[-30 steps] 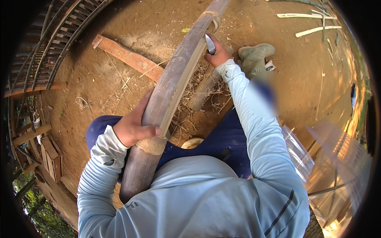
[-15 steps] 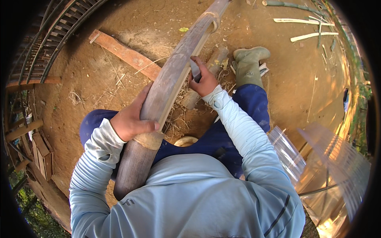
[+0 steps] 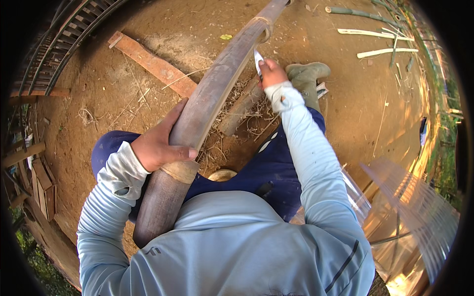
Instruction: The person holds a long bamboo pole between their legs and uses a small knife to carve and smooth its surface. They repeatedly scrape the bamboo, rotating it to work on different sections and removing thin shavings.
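Observation:
A thick grey-brown bamboo pole (image 3: 212, 93) runs slantwise from beside my lap to the far top of the view. Its right side has a pale cut edge, and a lighter ring marks its near part. Just beyond that ring, my left hand (image 3: 162, 143) grips the pole from the left, thumb across its top. My right hand (image 3: 274, 74) is closed around a knife (image 3: 258, 58), its handle mostly hidden in the fist. The bright blade points away from me, close to the pole's right edge; whether it touches cannot be made out.
A reddish plank (image 3: 153, 64) lies on the dirt left of the pole. Beneath the pole are a short log (image 3: 239, 111) and thin shavings. Split bamboo strips (image 3: 375, 33) lie at far right. Clear corrugated sheets (image 3: 419, 212) stand at right; my boot (image 3: 307, 74) is beyond my right hand.
My right hand has moved away from me along the pole with the knife, and the blade has turned to point farther forward. My left hand keeps its hold at the same spot.

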Action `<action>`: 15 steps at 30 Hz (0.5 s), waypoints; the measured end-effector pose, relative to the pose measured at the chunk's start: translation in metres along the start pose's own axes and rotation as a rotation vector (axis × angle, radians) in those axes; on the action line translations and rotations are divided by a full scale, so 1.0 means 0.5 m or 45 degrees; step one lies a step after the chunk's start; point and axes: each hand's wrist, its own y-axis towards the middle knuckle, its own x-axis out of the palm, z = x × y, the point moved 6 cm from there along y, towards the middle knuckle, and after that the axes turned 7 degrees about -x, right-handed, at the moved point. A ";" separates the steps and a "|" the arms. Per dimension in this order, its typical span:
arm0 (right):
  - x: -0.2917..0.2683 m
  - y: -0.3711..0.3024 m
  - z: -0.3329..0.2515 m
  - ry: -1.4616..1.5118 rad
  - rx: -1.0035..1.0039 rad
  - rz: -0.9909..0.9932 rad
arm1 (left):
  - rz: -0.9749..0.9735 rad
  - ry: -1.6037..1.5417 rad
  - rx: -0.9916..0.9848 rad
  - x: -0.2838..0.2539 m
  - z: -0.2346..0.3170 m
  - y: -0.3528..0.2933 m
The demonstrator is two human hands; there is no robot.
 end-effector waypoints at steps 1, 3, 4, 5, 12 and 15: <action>-0.009 0.035 0.005 -0.004 0.068 -0.024 | 0.005 0.020 0.012 -0.001 -0.002 0.001; -0.033 0.116 0.026 -0.305 0.058 -0.085 | -0.004 0.042 0.032 -0.002 0.000 0.006; -0.051 0.159 0.060 -0.565 -0.011 -0.129 | -0.028 0.040 0.045 -0.001 0.001 0.013; -0.045 0.165 0.042 -0.689 -0.031 -0.100 | -0.025 0.035 0.038 -0.003 -0.004 0.011; -0.053 0.187 -0.043 -1.017 -0.064 0.044 | -0.006 -0.012 0.068 -0.004 -0.013 0.009; -0.058 0.188 -0.037 -1.053 -0.072 0.003 | -0.008 -0.011 0.058 -0.004 -0.012 0.008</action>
